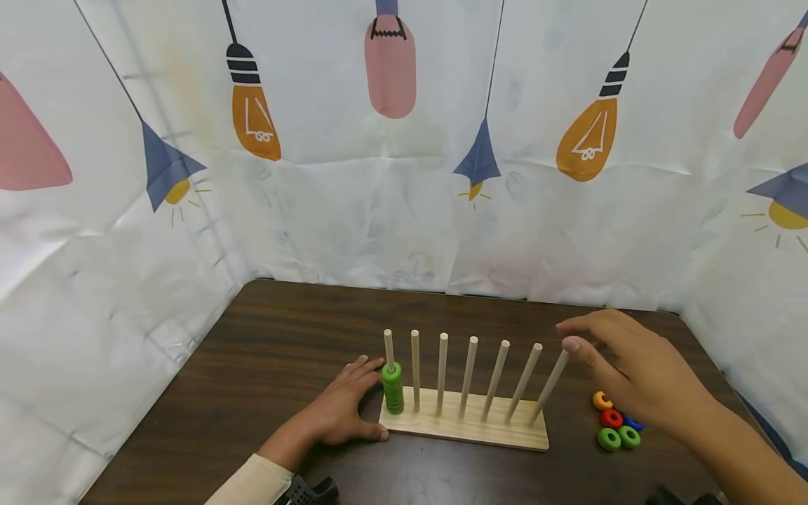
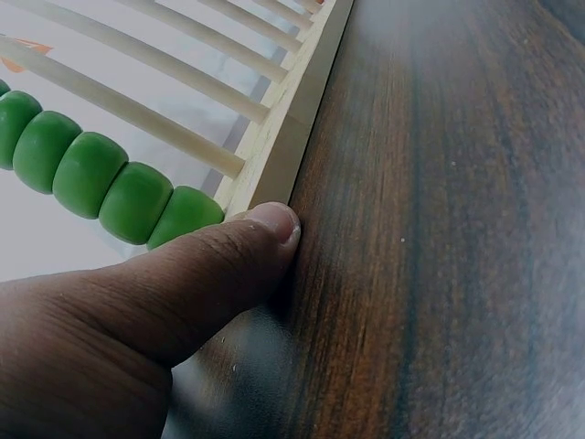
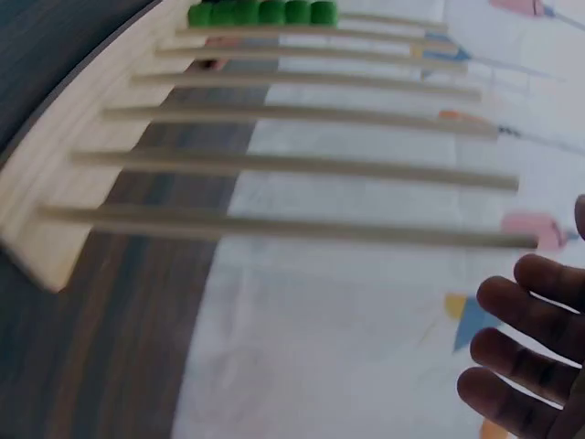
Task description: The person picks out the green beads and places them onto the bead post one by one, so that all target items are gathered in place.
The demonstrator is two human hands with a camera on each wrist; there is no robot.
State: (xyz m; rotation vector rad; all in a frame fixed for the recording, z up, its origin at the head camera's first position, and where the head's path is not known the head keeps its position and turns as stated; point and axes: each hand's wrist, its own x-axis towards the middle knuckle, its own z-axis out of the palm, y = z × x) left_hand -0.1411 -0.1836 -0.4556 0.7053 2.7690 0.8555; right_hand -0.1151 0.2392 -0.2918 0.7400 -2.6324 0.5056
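A wooden abacus stand (image 1: 467,422) with several upright pegs rests on the table. Its leftmost peg carries a stack of green beads (image 1: 393,393); the other pegs are bare. At the stand's left end my left hand (image 1: 337,408) holds the base, its thumb (image 2: 247,247) against the front edge and its fingers behind, near the beads. My right hand (image 1: 650,372) is raised beside the top of the rightmost peg (image 3: 292,229). Its fingers (image 3: 516,343) are loosely bent, with nothing visible in them.
To the right of the stand, partly under the right hand, lie loose beads: orange (image 1: 598,406), red (image 1: 605,423), blue (image 1: 635,424) and green (image 1: 602,446). The dark wooden table (image 1: 284,337) is bordered by a white printed cloth (image 1: 353,231) at the back and sides.
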